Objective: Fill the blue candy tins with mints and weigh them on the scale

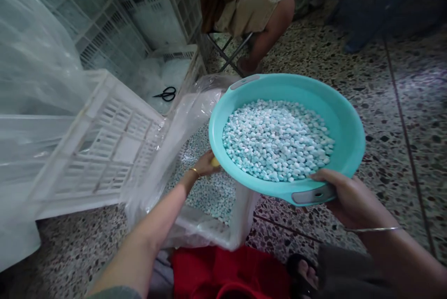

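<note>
My right hand (349,194) grips the near right rim of a turquoise basin (345,117), thumb on top, beside a grey handle patch. Many small pale blue-white pellets (275,140) cover the basin's bottom. Below and left of it stands a crate lined with clear plastic (209,224), holding more of the same pellets (209,201). Over this crate, my left hand (205,164) is closed around a small yellow thing (215,162). The basin hides the fingertips and most of that yellow thing, so its kind is unclear.
A white slatted crate (115,140) leans at the left, beside large plastic sheeting (31,57). Black scissors (166,94) lie in a crate behind, near stacked crates (150,10). Another person (258,10) sits on a folding stool. Red cloth (206,271) is below me.
</note>
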The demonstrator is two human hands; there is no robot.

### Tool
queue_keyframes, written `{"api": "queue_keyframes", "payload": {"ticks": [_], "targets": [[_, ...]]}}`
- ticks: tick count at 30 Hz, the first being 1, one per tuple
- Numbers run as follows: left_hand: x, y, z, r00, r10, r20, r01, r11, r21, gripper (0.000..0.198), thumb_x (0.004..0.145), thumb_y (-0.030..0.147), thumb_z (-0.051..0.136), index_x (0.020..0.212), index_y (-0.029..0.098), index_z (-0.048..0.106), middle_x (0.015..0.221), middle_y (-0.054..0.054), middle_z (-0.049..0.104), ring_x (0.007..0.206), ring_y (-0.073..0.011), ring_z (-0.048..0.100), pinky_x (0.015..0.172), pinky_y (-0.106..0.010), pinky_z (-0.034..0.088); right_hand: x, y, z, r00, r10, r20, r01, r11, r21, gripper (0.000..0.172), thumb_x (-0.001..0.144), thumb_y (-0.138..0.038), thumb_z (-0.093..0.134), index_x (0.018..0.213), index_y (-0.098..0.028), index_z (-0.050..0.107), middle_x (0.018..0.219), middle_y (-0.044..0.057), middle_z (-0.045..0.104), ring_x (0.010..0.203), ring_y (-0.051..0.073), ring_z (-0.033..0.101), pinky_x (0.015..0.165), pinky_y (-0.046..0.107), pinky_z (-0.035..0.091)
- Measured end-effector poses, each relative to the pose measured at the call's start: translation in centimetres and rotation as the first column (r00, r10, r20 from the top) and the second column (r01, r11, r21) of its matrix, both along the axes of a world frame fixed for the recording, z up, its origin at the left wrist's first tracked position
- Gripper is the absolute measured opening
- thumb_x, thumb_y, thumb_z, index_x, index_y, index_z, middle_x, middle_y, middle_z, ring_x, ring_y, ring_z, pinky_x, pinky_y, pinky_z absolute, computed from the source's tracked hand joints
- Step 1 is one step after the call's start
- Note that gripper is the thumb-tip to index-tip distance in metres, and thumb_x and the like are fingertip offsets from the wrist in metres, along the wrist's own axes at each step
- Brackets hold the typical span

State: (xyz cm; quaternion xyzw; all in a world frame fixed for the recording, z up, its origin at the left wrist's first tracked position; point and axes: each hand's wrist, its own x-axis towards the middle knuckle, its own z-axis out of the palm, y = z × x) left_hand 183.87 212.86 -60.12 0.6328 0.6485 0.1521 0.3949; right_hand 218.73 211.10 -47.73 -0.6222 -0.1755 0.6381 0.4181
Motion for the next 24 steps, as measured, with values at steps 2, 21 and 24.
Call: {"api": "queue_keyframes", "payload": {"ticks": [2, 21, 24], "targets": [[-0.9, -1.2, -0.4, 0.990, 0.039, 0.133, -0.012, 0.981, -0.195, 0.063, 0.057, 0.029, 0.076, 0.118, 0.019, 0.063, 0.122, -0.006, 0.064, 0.115, -0.0314, 0.055, 0.102, -0.042, 0.042, -0.1, -0.1, 0.0, 1.000, -0.004, -0.008, 0.005, 1.000, 0.017, 0.033, 0.039, -0.015, 0.069, 0.070, -0.017, 0.057, 0.060, -0.006, 0.058, 0.043, 0.008, 0.048, 0.034, 0.019, 0.041], [-7.2, -5.7, 4.0, 0.455, 0.727, 0.515, -0.368, 0.680, -0.635, 0.057, 0.078, 0.052, 0.062, 0.121, 0.014, 0.061, 0.101, -0.011, 0.074, 0.111, -0.0289, 0.063, 0.107, -0.045, 0.040, -1.1, -0.7, 0.5, 0.997, -0.038, 0.073, 0.040, 0.999, -0.029, 0.031, 0.033, -0.017, 0.069, 0.063, -0.017, 0.059, 0.054, -0.005, 0.058, 0.040, 0.010, 0.049, 0.031, 0.020, 0.042], [-7.1, -6.8, 8.2, 0.311, 0.813, 0.492, -0.438, 0.582, -0.685, 0.052, 0.085, 0.045, 0.055, 0.127, 0.014, 0.057, 0.099, -0.010, 0.074, 0.111, -0.0284, 0.063, 0.109, -0.046, 0.038, -1.3, -0.7, 0.6, 0.997, -0.036, 0.063, 0.038, 0.999, -0.034, 0.034, 0.034, -0.017, 0.070, 0.067, -0.017, 0.060, 0.054, -0.006, 0.059, 0.041, 0.009, 0.049, 0.033, 0.019, 0.042]]}}
